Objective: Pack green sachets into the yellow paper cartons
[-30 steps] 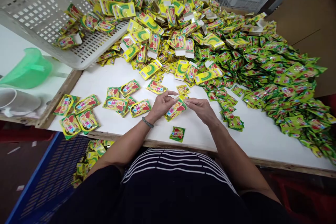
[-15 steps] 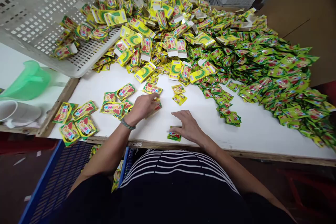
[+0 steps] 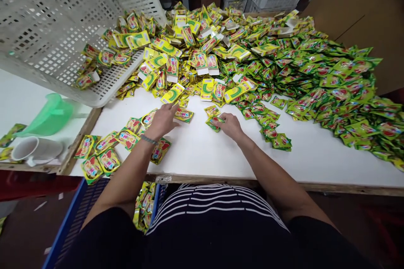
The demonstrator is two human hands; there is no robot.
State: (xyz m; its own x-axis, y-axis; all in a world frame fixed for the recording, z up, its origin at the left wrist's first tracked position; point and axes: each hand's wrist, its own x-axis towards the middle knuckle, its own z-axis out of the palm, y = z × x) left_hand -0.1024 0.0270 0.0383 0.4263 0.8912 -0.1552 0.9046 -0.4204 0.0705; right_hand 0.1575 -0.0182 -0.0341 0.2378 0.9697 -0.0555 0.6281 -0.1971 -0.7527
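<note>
My left hand (image 3: 163,122) is over the left middle of the table, fingers stretched out and thumb apart. Its fingertips are beside a flat yellow-green candy box (image 3: 184,115); whether they touch it I cannot tell. Under and around that wrist lie several more such boxes, one of them a box (image 3: 160,151) just right of the bracelet. My right hand (image 3: 231,127) pinches a small green sachet (image 3: 214,123) at its right edge. Just behind this sachet lies a small yellow sachet (image 3: 211,111).
A big heap of green sachets (image 3: 328,75) covers the right, with yellow boxes (image 3: 238,91) piled mid-back. A tipped white crate (image 3: 104,98) stands back left. A green scoop (image 3: 52,113) and white mug (image 3: 44,149) sit left. A blue basket (image 3: 67,222) is below the edge.
My right hand has moved forward, carrying the green sachet from near the table edge to the yellow sachets. My left hand has shifted left and forward, away from a box now lying nearer the edge.
</note>
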